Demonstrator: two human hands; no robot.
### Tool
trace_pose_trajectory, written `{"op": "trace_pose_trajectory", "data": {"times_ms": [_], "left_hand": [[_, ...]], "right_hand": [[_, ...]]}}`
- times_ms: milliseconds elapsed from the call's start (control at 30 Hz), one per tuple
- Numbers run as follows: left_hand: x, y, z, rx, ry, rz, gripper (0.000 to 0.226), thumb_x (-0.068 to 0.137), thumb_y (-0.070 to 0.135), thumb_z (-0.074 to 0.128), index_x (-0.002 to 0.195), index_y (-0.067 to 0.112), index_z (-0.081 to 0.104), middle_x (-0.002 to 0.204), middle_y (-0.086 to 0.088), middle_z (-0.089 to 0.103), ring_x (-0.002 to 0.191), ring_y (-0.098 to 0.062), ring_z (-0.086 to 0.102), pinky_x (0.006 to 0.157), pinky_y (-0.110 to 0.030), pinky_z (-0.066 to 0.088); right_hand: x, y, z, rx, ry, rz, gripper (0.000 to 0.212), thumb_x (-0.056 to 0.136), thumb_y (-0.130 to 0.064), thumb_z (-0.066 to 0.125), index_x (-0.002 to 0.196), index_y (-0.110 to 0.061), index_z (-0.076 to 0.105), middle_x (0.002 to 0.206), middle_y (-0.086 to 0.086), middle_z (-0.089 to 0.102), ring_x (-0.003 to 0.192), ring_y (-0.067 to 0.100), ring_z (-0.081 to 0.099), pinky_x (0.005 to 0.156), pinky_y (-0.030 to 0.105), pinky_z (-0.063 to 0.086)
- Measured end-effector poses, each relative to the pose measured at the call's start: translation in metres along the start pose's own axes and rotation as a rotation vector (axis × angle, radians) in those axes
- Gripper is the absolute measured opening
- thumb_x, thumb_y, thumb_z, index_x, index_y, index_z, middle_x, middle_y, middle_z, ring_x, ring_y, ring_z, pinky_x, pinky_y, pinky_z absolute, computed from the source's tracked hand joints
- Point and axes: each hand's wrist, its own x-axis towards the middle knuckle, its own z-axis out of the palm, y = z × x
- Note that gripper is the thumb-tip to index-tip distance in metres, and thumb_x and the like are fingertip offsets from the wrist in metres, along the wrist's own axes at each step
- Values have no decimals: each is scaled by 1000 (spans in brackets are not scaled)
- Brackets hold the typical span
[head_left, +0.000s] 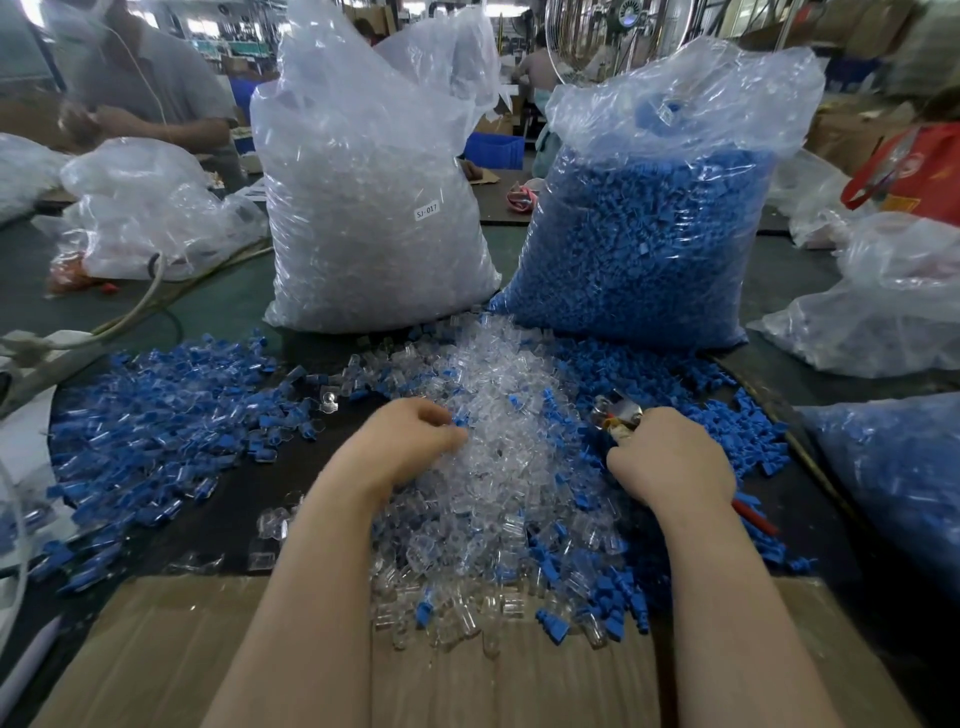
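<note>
The left grip (410, 441) rests curled over the near edge of a heap of clear plastic caps (498, 395), fingertips dug into the pieces. One blue plug (460, 419) lies right at those fingertips, and whether it is pinched or only touched cannot be told. The right grip (670, 462) is closed round a pair of pliers (617, 413); the metal head sticks out ahead of the knuckles and a red handle shows behind the wrist. The clear heap runs between the two grips, from well ahead of them back to the forearms. Loose blue plugs (691, 384) lie spread just outside and ahead of the right grip. Out past the left grip lies a wide scatter of blue-and-clear pieces (156, 421) on the dark surface (244, 499). Well ahead of the left grip stands a tall clear bag of clear caps (374, 218) with a small label reading SJ-017, and ahead of the right grip stands a matching bag of blue plugs (649, 239), the two almost touching. Under both forearms lies a flat sheet of cardboard (208, 654), with some caps spilled onto it.
</note>
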Motion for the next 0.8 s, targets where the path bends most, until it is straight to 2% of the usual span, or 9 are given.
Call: {"op": "trace_pose_trajectory", "data": {"times_ms": [67, 200, 333, 433, 533, 667, 733, 800], "left_hand": [[-2, 3, 5, 34, -56, 58, 29, 90, 28, 70, 118, 28, 63, 97, 12, 59, 87, -4, 58, 69, -22, 41], [-2, 6, 10, 52, 26, 108, 17, 84, 17, 75, 98, 24, 71, 92, 5, 64, 79, -10, 61, 72, -27, 51], [-1, 6, 11, 38, 99, 136, 19, 80, 8, 75, 86, 26, 74, 91, 4, 69, 73, -12, 65, 65, -25, 56], [0, 5, 11, 19, 146, 143, 18, 80, 10, 76, 83, 28, 74, 88, 7, 71, 63, -7, 65, 51, -17, 50], [0, 4, 10, -70, 198, 168, 15, 79, 16, 80, 83, 30, 76, 82, 9, 73, 66, -4, 67, 55, -15, 49], [-2, 7, 10, -270, 186, 196, 11, 78, 17, 81, 83, 27, 77, 79, 8, 75, 75, -11, 71, 69, -26, 58], [-2, 9, 11, -334, 173, 200, 10, 78, 15, 82, 84, 23, 77, 78, 4, 76, 73, -13, 71, 65, -24, 57], [-3, 11, 13, -373, 172, 202, 11, 78, 14, 82, 86, 19, 76, 76, 1, 76, 68, -13, 71, 58, -19, 52]], "right_hand": [[0, -1, 2, 3, 2, -9, 24, 83, -26, 66, 74, -15, 46, 70, 4, 51, 58, 20, 46, 47, 27, 28], [1, -1, 5, 16, 0, -48, 21, 81, -28, 66, 84, -18, 47, 73, 2, 48, 61, 21, 43, 52, 29, 31], [1, -2, 6, 19, -1, -50, 22, 81, -27, 66, 83, -18, 46, 73, 1, 46, 60, 20, 41, 54, 30, 33], [2, -2, 6, 22, 9, -36, 27, 82, -27, 67, 75, -19, 41, 72, 2, 47, 59, 18, 42, 50, 29, 30], [2, -2, 7, 27, 28, -33, 27, 82, -26, 66, 73, -18, 42, 71, 2, 49, 58, 18, 43, 47, 28, 28], [5, -1, 6, 36, 50, -49, 19, 84, -28, 65, 85, -15, 51, 73, 3, 51, 60, 20, 46, 47, 27, 29], [5, -1, 5, 40, 53, -55, 21, 86, -32, 65, 91, -16, 51, 74, 2, 50, 62, 22, 47, 49, 28, 30], [5, -1, 5, 52, 64, -54, 21, 87, -32, 65, 89, -17, 50, 72, 2, 49, 60, 21, 46, 49, 28, 30]]}}
